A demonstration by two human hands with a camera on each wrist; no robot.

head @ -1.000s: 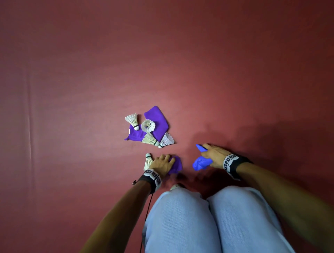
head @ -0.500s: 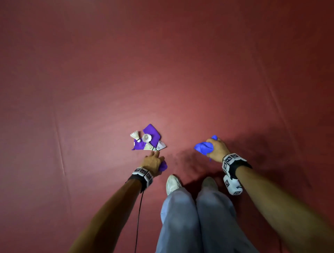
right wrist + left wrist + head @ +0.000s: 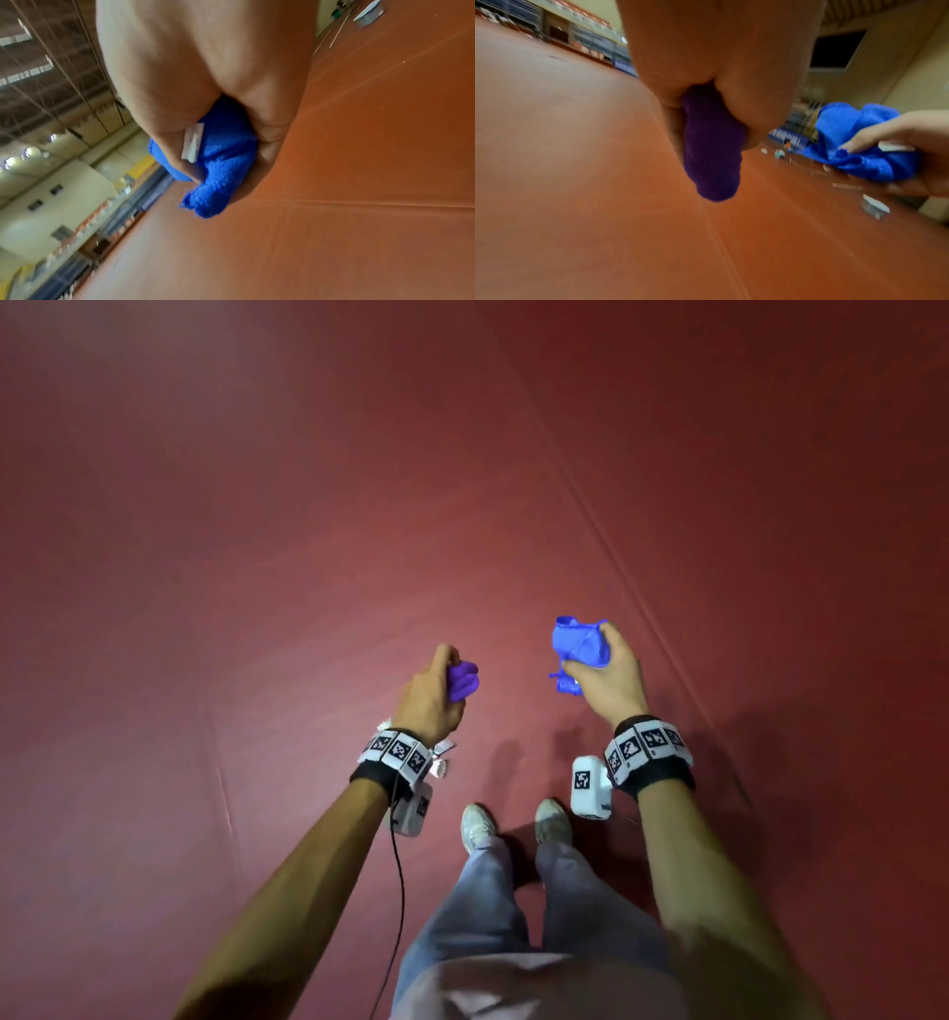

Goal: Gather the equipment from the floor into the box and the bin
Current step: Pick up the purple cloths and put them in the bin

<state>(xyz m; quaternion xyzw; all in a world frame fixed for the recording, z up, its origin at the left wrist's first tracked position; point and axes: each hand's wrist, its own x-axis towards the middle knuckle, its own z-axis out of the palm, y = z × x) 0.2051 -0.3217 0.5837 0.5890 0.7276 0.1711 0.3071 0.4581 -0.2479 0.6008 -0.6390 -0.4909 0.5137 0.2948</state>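
Left grip clutching purple cloth, right grip clutching blue cloth

Left hand round one cloth — right hand round another cloth, both above floor

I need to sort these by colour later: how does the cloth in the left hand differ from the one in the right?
The cloth in the left hand is dark purple; the cloth in the right hand is bright blue.
The purple cloth is squeezed into a small wad, mostly hidden in the fist; the blue cloth is a looser, bulkier bunch spilling past the fingers.
The blue cloth shows a white tag; none shows on the purple one.
Both are crumpled, soft and held off the red floor.
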